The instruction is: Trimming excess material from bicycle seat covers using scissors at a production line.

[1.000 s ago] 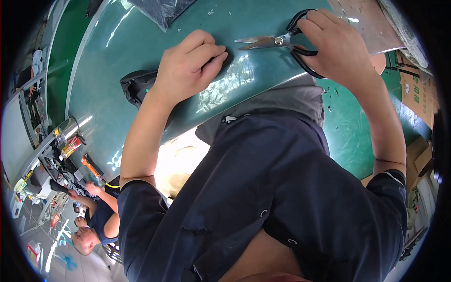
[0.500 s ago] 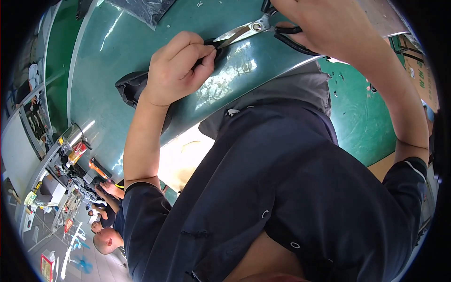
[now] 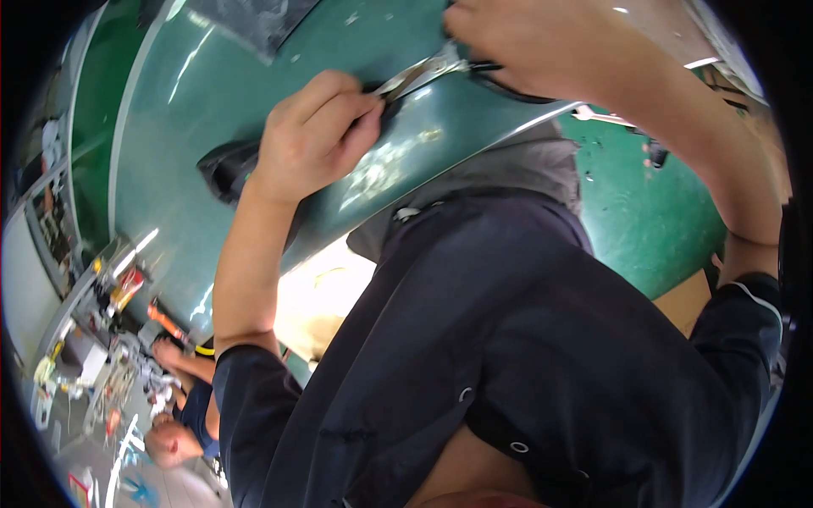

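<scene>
My left hand (image 3: 313,140) is closed, its thumb and fingertips pinching a black, smooth, leather-like piece (image 3: 222,172). One end of that piece shows as a folded, hollow-looking shape beside my left wrist, and the middle is hidden under the hand. My right hand (image 3: 529,46) is closed around the black handles of metal scissors (image 3: 436,68). Their blades point left, with the tips at the black piece right by my left fingertips. Blur hides whether the blades are cutting into it.
A green, glossy table (image 3: 174,195) lies under both hands, with small scraps on it. A dark plastic bag (image 3: 262,30) rests at its far side. Farther left are an orange-handled tool (image 3: 167,322) and a co-worker (image 3: 182,432). Dark bits lie on the green floor at right.
My right hand has moved a little left and now covers more of the scissor handles. The whole view has shifted slightly. My left hand keeps its pinch.
</scene>
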Motion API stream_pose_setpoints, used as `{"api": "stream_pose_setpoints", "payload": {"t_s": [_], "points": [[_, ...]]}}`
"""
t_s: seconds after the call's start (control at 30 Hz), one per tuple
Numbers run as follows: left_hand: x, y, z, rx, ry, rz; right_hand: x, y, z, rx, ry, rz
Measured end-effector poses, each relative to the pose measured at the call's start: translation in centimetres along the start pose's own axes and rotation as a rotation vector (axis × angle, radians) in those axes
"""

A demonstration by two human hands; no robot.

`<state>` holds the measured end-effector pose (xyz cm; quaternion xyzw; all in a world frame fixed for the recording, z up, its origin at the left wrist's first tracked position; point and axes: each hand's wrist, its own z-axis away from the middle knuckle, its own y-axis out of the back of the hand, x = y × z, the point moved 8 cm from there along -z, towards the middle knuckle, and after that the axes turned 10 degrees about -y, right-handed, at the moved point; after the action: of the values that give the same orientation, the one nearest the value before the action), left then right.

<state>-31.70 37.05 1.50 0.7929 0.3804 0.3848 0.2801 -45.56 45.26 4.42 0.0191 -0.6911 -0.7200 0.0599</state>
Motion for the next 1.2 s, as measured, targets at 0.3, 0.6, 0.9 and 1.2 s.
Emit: {"api": "stream_pose_setpoints", "payload": {"t_s": [0.3, 0.6, 0.9, 1.2], "points": [[0.5, 1.1, 1.7, -0.026, 0.037, -0.007, -0.5, -2.6, -0.7, -0.19, 0.048, -0.126], [-0.1, 1.9, 2.3, 0.025, 0.195, 0.14, 1.6, -2.1, 2.3, -0.056, -0.033, -0.215], [-1.0, 1.4, 0.4, -0.087, 0.284, 0.037, 5.6, -0.3, 9.3, 0.205, -0.385, -0.015], [-2.1, 1.8, 1.7, -0.108, 0.278, -0.071, 3.2, -0.2, 6.6, 0.195, -0.332, -0.108]]}}
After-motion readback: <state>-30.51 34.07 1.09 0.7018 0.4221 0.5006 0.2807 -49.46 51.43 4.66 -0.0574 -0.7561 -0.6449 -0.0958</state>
